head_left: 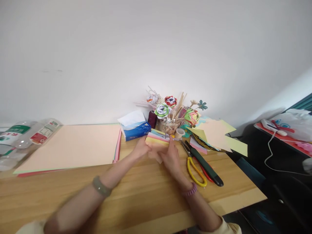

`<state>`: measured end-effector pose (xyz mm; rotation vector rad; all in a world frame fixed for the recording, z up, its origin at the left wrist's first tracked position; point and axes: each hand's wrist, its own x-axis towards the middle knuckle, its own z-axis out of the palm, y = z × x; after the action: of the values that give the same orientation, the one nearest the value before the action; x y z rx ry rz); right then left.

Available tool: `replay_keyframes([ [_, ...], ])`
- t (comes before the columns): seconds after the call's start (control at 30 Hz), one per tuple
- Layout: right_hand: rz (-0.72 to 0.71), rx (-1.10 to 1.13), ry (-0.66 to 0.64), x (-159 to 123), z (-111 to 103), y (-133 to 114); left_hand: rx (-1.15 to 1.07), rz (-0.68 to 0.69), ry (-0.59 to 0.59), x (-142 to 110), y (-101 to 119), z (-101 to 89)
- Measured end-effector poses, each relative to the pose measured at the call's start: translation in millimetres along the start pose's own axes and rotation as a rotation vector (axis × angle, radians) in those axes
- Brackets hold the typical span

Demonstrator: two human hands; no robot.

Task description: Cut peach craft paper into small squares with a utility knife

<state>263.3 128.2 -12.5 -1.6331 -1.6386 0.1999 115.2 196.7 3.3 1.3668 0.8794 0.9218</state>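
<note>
Between my two hands is a stack of coloured paper (158, 143), with yellow, pink and pale blue layers showing. My left hand (142, 147) grips its left edge. On the other side, my right hand (171, 156) is closed on the stack's right edge, and a peach sheet hangs beneath. The stack is held just above the wooden table (136, 191). Behind it stands a woven basket (168, 126) with paper flowers (162, 110) and thin sticks. Parts of my fingers are hidden by the paper.
A blue tissue pack (136, 130) lies behind my left hand. Large peach sheets (78, 143) and plastic bottles (19, 135) are at left. Yellow-handled scissors (197, 172) and a dark green-handled tool (207, 165) lie at right, near loose paper pieces (214, 131) and a tape roll (179, 133).
</note>
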Motion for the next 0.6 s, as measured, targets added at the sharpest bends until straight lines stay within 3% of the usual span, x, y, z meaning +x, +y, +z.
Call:
replay_keyframes([
  [0.13,-0.101,-0.025,0.019,-28,-5,-17,0.001,0.059,0.028,-34,-1,-7.0],
  [0.27,-0.151,-0.041,-0.002,-34,-3,-28,0.008,0.157,0.084,-55,-3,-18.1],
  [0.47,-0.143,-0.018,-0.051,-18,3,-35,0.084,0.153,0.13,-49,-9,-41.8],
  [0.6,-0.086,0.059,-0.087,-16,9,-34,0.023,0.068,-0.005,-40,-10,-55.3],
])
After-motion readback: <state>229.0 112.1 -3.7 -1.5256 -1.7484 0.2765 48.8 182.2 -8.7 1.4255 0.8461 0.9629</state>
